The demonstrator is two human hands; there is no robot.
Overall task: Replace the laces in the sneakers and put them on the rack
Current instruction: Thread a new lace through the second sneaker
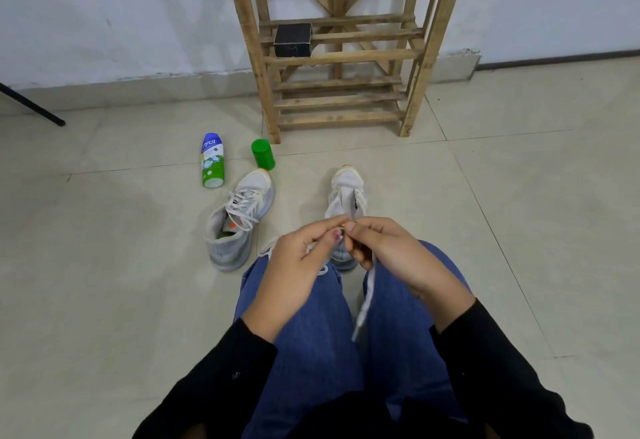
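Two grey-white sneakers stand on the tiled floor in front of my knees. The left sneaker point(239, 217) is laced, its lace ends loose. The right sneaker point(346, 192) stands straight ahead, its heel hidden behind my hands. My left hand point(298, 265) and my right hand point(388, 251) meet just above that shoe's heel, fingers curled, both pinching a white lace point(365, 300). One end of the lace hangs down between my blue-jeaned legs. The wooden rack point(339, 57) stands against the wall beyond the shoes.
A black box point(292, 40) sits on a middle shelf of the rack. A blue-and-green bottle point(212, 159) lies on the floor left of the rack, with a green cylindrical container point(263, 154) beside it. A black pole point(31, 106) slants in at far left.
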